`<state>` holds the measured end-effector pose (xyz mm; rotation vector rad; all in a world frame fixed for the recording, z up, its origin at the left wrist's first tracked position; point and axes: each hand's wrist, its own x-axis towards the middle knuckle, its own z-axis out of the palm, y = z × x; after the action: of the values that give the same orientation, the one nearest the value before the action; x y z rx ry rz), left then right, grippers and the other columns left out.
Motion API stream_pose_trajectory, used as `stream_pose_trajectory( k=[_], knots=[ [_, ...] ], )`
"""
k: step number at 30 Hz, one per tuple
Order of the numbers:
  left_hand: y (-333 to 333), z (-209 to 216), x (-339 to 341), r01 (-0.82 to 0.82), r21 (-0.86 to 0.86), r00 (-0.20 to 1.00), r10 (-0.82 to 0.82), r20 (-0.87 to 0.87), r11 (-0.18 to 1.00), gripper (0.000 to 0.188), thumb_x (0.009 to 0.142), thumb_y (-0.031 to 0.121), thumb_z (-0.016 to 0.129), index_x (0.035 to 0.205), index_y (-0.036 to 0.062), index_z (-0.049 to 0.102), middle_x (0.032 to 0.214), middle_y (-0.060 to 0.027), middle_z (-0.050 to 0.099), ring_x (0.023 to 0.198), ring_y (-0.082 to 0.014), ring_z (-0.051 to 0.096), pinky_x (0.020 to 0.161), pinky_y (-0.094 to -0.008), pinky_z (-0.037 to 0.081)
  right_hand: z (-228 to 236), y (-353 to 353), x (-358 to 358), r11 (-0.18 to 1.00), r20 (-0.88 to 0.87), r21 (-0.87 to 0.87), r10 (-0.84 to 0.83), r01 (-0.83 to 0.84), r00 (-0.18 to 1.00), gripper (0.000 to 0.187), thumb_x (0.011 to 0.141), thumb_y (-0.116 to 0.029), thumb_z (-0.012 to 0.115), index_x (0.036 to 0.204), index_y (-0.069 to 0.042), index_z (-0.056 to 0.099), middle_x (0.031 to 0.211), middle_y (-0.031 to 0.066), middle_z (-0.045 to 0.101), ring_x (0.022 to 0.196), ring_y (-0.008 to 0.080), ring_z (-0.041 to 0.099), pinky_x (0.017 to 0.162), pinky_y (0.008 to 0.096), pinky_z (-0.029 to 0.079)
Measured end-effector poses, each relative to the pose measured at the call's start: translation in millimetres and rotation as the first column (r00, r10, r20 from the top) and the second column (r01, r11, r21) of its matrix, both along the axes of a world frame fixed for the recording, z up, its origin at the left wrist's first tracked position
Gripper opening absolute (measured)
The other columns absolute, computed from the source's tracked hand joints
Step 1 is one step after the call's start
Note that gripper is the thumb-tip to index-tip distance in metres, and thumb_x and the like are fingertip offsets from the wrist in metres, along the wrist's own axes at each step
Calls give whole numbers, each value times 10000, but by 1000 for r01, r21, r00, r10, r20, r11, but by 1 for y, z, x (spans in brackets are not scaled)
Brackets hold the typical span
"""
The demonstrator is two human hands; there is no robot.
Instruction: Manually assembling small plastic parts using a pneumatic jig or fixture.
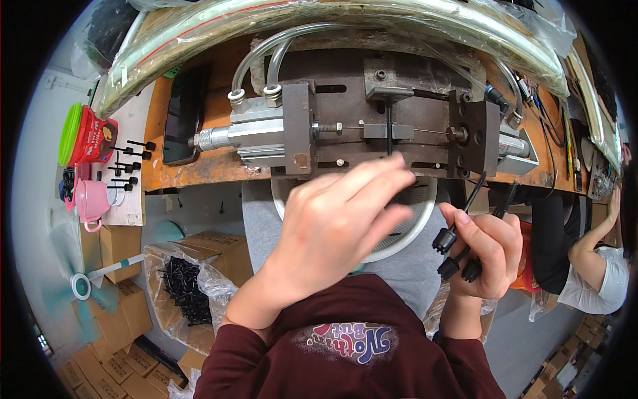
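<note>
My left hand [335, 223] is stretched over the front edge of a dark metal fixture [345, 70], fingers extended and thumb apart, slightly smeared by motion. A thin black rod [390, 126] lies across the small metal block [373, 132] at the fixture's middle. Its near end is close to my left fingertips; whether they touch it, I cannot tell. To the right, my right hand [492, 249] is closed around several black plastic rods with ribbed knob ends [444, 241], the knobs pointing down and left. A white round basket [392, 251] sits on my lap, partly hidden beneath my left hand.
Pneumatic cylinders [262, 136] with clear hoses flank the fixture. A phone [183, 113] rests on the wooden bench. More black knobbed rods [126, 166] lie beside a pink cup [92, 199]. A plastic-lined carton of black parts [183, 286] and a fan [81, 286] stand left. Another person [595, 272] sits right.
</note>
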<state>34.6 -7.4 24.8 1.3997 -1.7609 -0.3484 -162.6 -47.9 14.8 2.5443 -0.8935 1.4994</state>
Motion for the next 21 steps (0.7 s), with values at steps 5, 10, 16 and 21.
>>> stream_pose_trajectory(
  k=[5, 10, 16, 21],
  knots=[
    [19, 4, -8, 205, -14, 898, -194, -396, 979, 367, 675, 12, 838, 1026, 4, 731, 922, -108, 715, 737, -166, 689, 609, -242, 549, -2, 3, 9, 995, -18, -5, 96, -96, 995, 294, 600, -13, 766, 893, 2, 744, 901, 70, 670, 601, 176, 555, 499, 270, 427],
    [18, 6, -1, 31, -104, 972, -55, -229, 994, 320, 647, -16, 826, 950, 24, 732, 975, -111, 703, 803, -195, 673, 670, -285, 546, 3, 0, 11, 987, 31, 69, 141, -143, 989, 269, 724, 7, 725, 992, 23, 728, 981, 127, 694, 817, 256, 695, 635, 304, 547],
    [8, -10, -4, -92, -81, 967, 108, 229, 992, 245, 676, 58, 782, 892, 32, 668, 1204, -118, 672, 770, -240, 643, 696, -326, 528, -2, 1, 9, 970, 164, 207, 97, -130, 982, 298, 848, 152, 614, 1126, 55, 568, 1120, 237, 649, 973, 350, 701, 878, 391, 583],
    [-3, -3, -6, -122, -73, 927, 140, 348, 990, 217, 707, 100, 768, 895, 59, 666, 1197, -94, 683, 671, -193, 646, 606, -297, 487, -9, -1, 9, 916, 331, 246, 227, -316, 916, 297, 872, 115, 621, 1139, 17, 536, 1108, 267, 664, 932, 344, 719, 824, 406, 592]
  ],
)
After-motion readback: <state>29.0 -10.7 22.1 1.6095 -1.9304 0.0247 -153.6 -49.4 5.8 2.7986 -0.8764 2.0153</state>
